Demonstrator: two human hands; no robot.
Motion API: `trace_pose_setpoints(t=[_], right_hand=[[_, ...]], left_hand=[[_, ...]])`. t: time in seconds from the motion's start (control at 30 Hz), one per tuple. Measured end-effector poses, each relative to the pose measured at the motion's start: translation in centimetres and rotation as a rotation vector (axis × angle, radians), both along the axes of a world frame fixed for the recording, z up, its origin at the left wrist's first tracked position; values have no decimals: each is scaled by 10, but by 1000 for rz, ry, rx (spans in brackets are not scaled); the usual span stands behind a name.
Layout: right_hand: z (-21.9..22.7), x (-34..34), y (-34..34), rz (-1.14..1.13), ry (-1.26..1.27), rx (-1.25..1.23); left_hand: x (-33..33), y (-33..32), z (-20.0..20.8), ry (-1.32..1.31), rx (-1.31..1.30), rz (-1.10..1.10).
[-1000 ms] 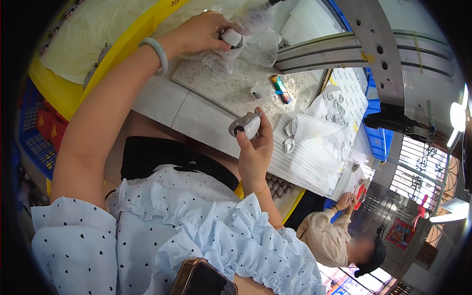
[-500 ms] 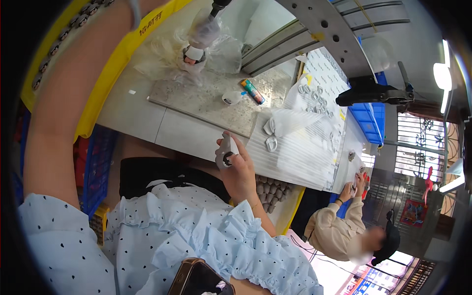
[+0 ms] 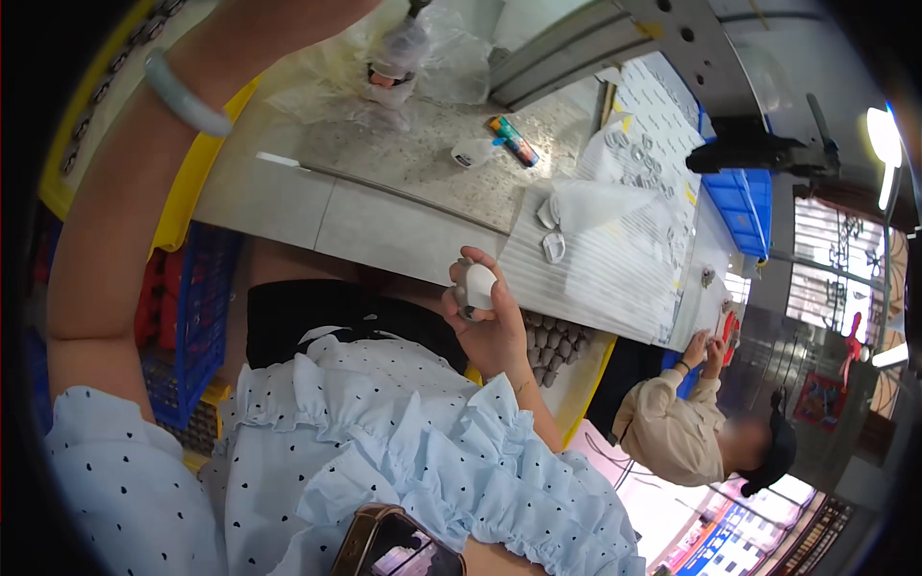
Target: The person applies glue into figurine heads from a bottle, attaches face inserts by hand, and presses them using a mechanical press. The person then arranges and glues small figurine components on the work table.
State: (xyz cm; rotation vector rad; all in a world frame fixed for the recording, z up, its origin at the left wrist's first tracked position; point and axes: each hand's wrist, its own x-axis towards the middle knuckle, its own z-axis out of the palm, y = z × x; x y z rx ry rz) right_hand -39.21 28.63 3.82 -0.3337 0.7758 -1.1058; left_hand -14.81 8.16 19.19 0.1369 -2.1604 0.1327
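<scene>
My right hand [image 3: 495, 331] is raised in front of my chest, just off the near edge of the grey worktable [image 3: 384, 226]. It is shut on a small white and grey part [image 3: 475, 286]. My left arm, with a pale green bangle [image 3: 184, 93] on the wrist, reaches up to the frame's top edge. Only the back of my left hand [image 3: 288, 24] shows; its fingers are cut off. Close to it on the table lies a small capped part wrapped in a clear plastic bag [image 3: 389, 72].
On the table are an orange-and-blue tube [image 3: 514, 139], a small white cup [image 3: 471, 154], and a white ribbed sheet [image 3: 600, 278] with white ring parts [image 3: 552, 248]. A tray of grey parts [image 3: 557, 341] sits below its edge. Blue crates [image 3: 197, 317] stand left. Another person [image 3: 677, 437] works lower right.
My left hand has risen out past the top edge, away from the bagged part. My right hand with the white and grey part has dropped lower and nearer my body.
</scene>
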Motion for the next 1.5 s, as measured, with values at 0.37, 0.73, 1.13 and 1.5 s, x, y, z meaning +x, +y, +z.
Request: trace_pose_setpoints(t=[0.37,0.73,1.13,1.5], right_hand=[[-76,-127,168,-248,225,187],[-264,-355,294,-1020,1027,616],[-308,-356,236,-833,1752,483],[-117,-125,87,-560,1786,-399]], left_hand=[[-19,116,-194,-471,522,155],[-27,129,-209,-685,441,108],[-26,134,-213,-613,467,221],[71,80,-90,-179,282,692]])
